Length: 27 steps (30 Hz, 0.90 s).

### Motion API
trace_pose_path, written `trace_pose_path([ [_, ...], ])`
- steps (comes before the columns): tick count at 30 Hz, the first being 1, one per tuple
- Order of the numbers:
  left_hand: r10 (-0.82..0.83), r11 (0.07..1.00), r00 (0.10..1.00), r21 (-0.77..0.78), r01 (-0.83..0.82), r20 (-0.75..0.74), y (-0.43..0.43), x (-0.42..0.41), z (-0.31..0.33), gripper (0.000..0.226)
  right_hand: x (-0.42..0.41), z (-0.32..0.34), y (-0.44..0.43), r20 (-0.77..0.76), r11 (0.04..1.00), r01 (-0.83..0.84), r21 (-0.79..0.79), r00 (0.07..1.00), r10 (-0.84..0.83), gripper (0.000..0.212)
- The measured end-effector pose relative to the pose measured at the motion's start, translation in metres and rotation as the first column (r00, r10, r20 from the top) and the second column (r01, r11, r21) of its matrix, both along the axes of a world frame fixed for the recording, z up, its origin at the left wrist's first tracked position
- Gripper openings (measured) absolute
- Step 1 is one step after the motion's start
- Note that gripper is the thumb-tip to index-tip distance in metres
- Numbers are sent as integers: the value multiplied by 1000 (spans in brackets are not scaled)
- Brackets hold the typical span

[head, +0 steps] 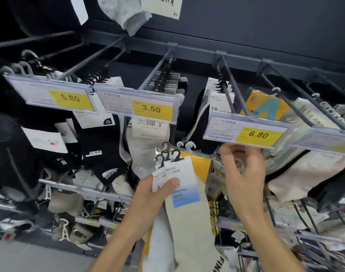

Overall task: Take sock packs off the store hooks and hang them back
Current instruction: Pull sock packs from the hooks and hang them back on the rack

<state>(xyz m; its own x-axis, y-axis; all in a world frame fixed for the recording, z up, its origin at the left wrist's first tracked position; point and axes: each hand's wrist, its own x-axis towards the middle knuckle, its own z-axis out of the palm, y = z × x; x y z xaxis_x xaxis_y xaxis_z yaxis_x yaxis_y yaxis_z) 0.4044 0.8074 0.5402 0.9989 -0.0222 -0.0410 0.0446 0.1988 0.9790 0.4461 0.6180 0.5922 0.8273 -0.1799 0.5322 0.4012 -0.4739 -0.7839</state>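
My left hand point(155, 195) grips several sock packs point(179, 185) fanned together, with white-and-blue card labels and black plastic hangers on top; pale socks hang below my wrist. A yellow-carded pack point(202, 163) sits behind them. My right hand point(244, 173) is raised just under the 6.80 price tag point(248, 131), fingers curled around something small and blurred. Above that tag runs a store hook point(229, 83) with white-labelled sock packs point(219, 99) hanging at its back.
More hooks run left and right with price tags 5.80 point(52, 95) and 3.50 point(136, 106). Black socks point(101, 150) hang at left, cream socks point(305, 169) at right. A lower rail point(79, 190) carries further packs.
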Motion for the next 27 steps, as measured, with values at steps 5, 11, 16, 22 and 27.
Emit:
trace_pose_path([
  [5,-11,999,999,40,9,41,-5,4,2,19,-36,-22,15,-200,944,-284,-169,947,250,51],
  [11,-142,990,989,23,141,37,-11,-4,9,43,-33,-20,-1,-345,957,-275,89,893,289,33],
  [16,-75,995,996,-57,78,50,-14,5,8,33,-35,-16,-4,-295,931,-348,110,883,365,35],
  [22,-20,998,998,-55,23,53,-13,7,9,19,-33,-18,-3,-310,902,-403,157,847,432,31],
  [27,43,998,999,-52,-42,9,1,7,10,12,-14,-13,-20,-193,886,-284,367,908,372,34],
])
